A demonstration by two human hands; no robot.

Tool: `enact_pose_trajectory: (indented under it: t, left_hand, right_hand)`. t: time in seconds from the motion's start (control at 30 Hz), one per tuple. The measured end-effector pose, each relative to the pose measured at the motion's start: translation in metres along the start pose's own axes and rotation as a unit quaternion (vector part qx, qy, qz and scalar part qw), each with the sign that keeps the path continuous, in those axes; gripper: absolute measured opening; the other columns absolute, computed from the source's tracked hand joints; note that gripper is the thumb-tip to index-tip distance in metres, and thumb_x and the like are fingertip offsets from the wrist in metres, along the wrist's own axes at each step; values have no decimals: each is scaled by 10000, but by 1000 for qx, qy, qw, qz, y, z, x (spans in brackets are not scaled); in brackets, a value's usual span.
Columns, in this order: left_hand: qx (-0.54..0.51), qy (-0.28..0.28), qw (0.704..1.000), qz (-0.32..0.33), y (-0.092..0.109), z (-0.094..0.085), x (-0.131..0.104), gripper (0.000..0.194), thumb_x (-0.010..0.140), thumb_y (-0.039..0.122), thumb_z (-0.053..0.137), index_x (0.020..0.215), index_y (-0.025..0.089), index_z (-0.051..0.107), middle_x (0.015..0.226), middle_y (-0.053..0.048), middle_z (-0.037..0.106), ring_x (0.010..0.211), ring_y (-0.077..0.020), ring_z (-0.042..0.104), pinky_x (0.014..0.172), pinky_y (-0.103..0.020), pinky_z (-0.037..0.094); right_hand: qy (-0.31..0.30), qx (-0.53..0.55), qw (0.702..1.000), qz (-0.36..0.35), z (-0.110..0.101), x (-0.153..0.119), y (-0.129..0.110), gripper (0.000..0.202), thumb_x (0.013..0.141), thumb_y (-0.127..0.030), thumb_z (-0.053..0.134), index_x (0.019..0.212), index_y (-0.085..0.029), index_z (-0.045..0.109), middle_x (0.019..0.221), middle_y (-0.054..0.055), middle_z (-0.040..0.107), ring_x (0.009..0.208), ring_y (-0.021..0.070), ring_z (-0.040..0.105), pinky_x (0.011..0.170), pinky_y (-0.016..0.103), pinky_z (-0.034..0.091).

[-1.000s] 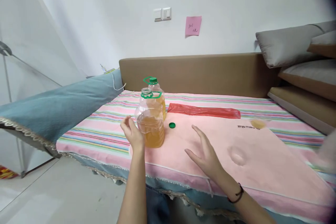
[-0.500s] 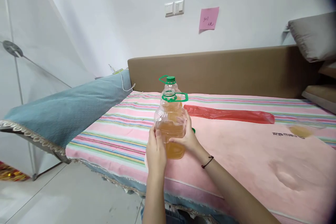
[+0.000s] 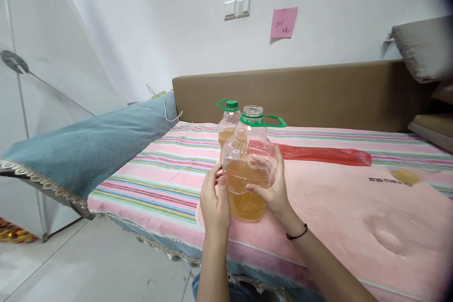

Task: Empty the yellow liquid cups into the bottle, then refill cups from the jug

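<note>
A large clear bottle (image 3: 247,198) with yellow-brown liquid stands upright between my hands on the pink cloth. Its mouth is uncapped, and a green ring handle sticks out to the right. My left hand (image 3: 215,200) presses on its left side. On the right side, my right hand (image 3: 274,188) grips it with the thumb across the front. Just behind and to the left is a second bottle (image 3: 225,135) of similar liquid, with a green cap and green handle. A red plastic strip (image 3: 325,155) lies behind on the right.
The bed (image 3: 159,188) has a striped cover and a pink mat (image 3: 329,212). A brown backrest (image 3: 300,96) runs along the wall. Blue fabric (image 3: 102,146) covers the left armrest; a grey pillow (image 3: 424,49) is at the right. Something yellowish (image 3: 406,177) shows blurred on the right.
Both hands and the uncapped bottle have shifted right and nearer to me. The capped bottle behind is now less hidden. The green cap seen beside my right hand earlier is now out of sight.
</note>
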State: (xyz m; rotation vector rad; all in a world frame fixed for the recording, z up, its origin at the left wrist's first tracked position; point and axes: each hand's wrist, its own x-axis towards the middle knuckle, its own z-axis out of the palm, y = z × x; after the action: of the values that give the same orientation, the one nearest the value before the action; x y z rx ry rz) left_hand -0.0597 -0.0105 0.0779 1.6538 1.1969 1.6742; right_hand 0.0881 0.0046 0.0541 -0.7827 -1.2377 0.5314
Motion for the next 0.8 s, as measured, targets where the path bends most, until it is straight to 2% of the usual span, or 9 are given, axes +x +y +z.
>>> enact_pose_trajectory:
  t: [0.1, 0.23, 0.33, 0.47, 0.57, 0.67, 0.8]
  left_hand:
    - [-105, -63, 992, 4, 8, 12, -2, 565, 895, 629, 471, 1241, 198, 585, 1263, -116, 643, 1144, -251, 609, 949, -362, 486]
    - [-209, -188, 960, 6, 27, 39, -16, 766, 789, 735, 537, 1368, 235, 509, 1427, -113, 540, 1320, -303, 499, 1079, -395, 420]
    - [-288, -292, 912, -7, 44, 60, -33, 933, 700, 771, 589, 1462, 264, 407, 1516, -106, 446, 1386, -320, 427, 1128, -396, 379]
    - [-355, -425, 831, -49, 63, 90, -56, 1115, 604, 708, 730, 1526, 289, 264, 1565, -112, 365, 1422, -333, 370, 1138, -417, 363]
    - [-384, -483, 785, -49, 74, 118, -74, 1190, 543, 633, 824, 1525, 287, 246, 1571, -114, 346, 1440, -344, 328, 1171, -444, 304]
    - [-387, -537, 748, -56, 82, 147, -95, 1214, 512, 523, 895, 1509, 263, 252, 1533, -139, 390, 1406, -363, 371, 1165, -494, 293]
    - [-379, -569, 725, -89, 89, 179, -128, 1242, 431, 478, 934, 1465, 223, 296, 1432, -161, 486, 1345, -382, 433, 1139, -542, 301]
  right_hand:
    - [1, -7, 1000, -1, -26, -6, -27, 1237, 604, -520, 870, 1540, -311, 88, 1201, 106, 621, 1153, 320, 609, 1020, 570, 476]
    - [7, -21, 999, 34, -72, -24, -63, 1223, 611, -568, 849, 1541, -344, 87, 1250, 113, 607, 1195, 326, 592, 1036, 565, 470]
    - [27, -36, 997, 57, -110, -42, -90, 1234, 589, -596, 849, 1542, -369, 99, 1248, 106, 619, 1180, 337, 606, 1001, 563, 500]
    - [52, -95, 992, 61, -161, -67, -125, 1254, 575, -631, 837, 1554, -352, 104, 1303, 129, 607, 1182, 350, 612, 966, 539, 530]
    - [68, -156, 983, 68, -198, -85, -147, 1253, 569, -662, 821, 1558, -340, 124, 1345, 143, 590, 1189, 358, 612, 969, 521, 534]
    - [59, -194, 975, 88, -231, -105, -164, 1189, 601, -677, 791, 1554, -354, 157, 1381, 138, 574, 1191, 356, 616, 956, 488, 550]
    - [55, -239, 961, 128, -273, -134, -177, 1089, 680, -706, 707, 1559, -355, 167, 1514, 127, 450, 1276, 366, 555, 1016, 496, 509]
